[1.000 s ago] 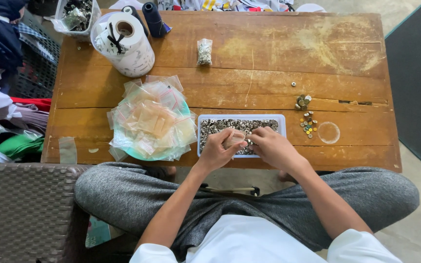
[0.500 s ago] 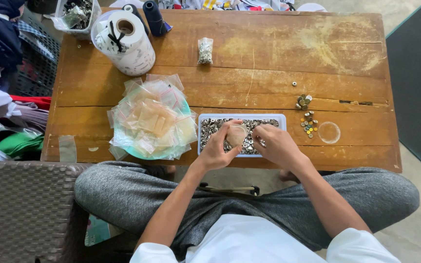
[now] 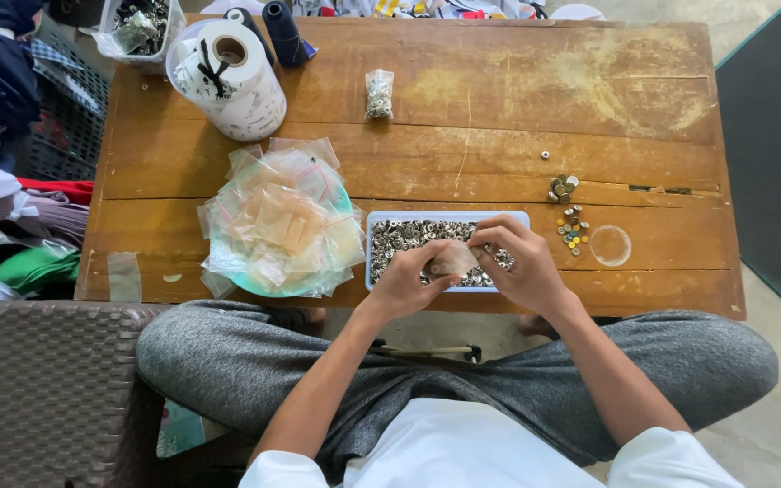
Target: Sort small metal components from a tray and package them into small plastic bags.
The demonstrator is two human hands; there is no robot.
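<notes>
Seen from above, a person sits cross-legged in grey trousers at a worn wooden tabletop (image 3: pixel 517 99), both hands working together over a shallow, pale blue rectangular tray (image 3: pixel 374 237) near the front edge. The tray is filled with a dense layer of small silvery metal pieces, too small to make out singly. The left hand (image 3: pixel 406 282) and the right hand (image 3: pixel 519 264) are drawn close, almost meeting, and between them they pinch a small clear plastic bag (image 3: pixel 452 260), which looks thin, slightly crumpled and faintly pinkish where the fingers show through it; whether anything is inside it cannot be told. The bag sits just above the middle of the tray. To the left of the tray lies a loose pile of similar clear bags (image 3: pixel 280 221), heaped on a round turquoise plate whose rim shows beneath them. To the right of the tray is a little cluster of small round pieces (image 3: pixel 569 228), some brassy, some coloured, and beside it a clear round lid (image 3: pixel 609 245). Farther back stand a small filled bag of metal pieces (image 3: pixel 379 93), a large white roll (image 3: pixel 228 77) and two dark thread spools (image 3: pixel 284 29).
</notes>
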